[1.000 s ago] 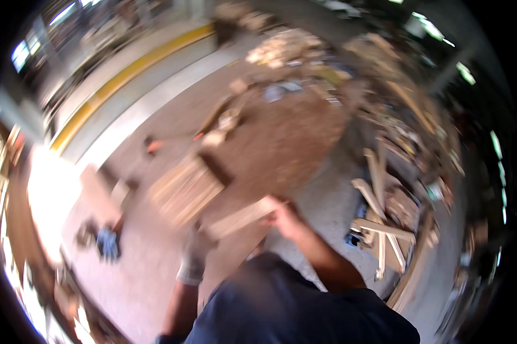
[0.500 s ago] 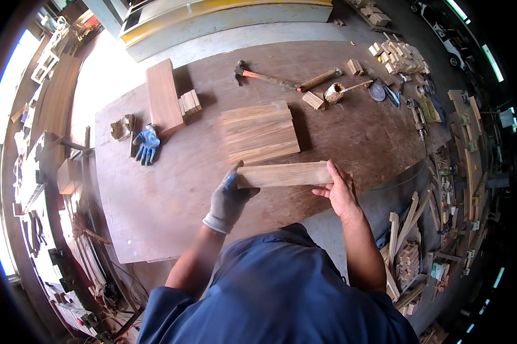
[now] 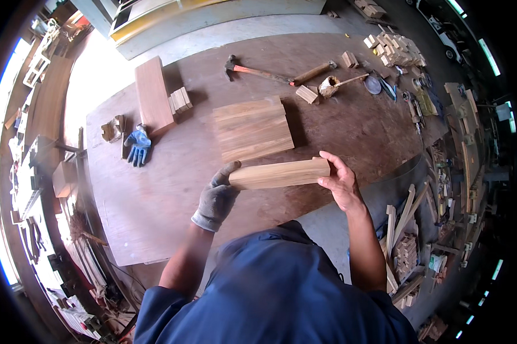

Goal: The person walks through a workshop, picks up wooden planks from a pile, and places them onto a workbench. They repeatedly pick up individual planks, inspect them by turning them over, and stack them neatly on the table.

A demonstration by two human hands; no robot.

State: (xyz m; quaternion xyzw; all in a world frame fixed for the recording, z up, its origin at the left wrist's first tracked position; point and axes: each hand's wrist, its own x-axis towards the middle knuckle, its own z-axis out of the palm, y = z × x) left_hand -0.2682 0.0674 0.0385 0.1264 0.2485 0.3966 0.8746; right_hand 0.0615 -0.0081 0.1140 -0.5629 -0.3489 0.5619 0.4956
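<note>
A short wooden board (image 3: 278, 174) is held up between my two hands, above the near part of the brown work table (image 3: 166, 212). My left hand (image 3: 217, 198), in a grey work glove, is closed on its left end. At the other end, my bare right hand (image 3: 343, 183) grips the board between thumb and fingers. Just beyond it lies a square wooden panel (image 3: 254, 129), its grain running across. Between panel and board there is a narrow gap.
On the table are a hammer (image 3: 258, 73), a glue pot with a stick (image 3: 329, 86), small wood blocks (image 3: 180, 100), a thick reddish plank (image 3: 153, 94) and a blue glove (image 3: 138, 146). A pile of blocks (image 3: 393, 49) sits far right. Wood strips (image 3: 405, 221) lean at the right.
The board has turned in my hands, now showing a broader face and tilting up toward the right. My right fingers have shifted their grip. The whole view has moved slightly.
</note>
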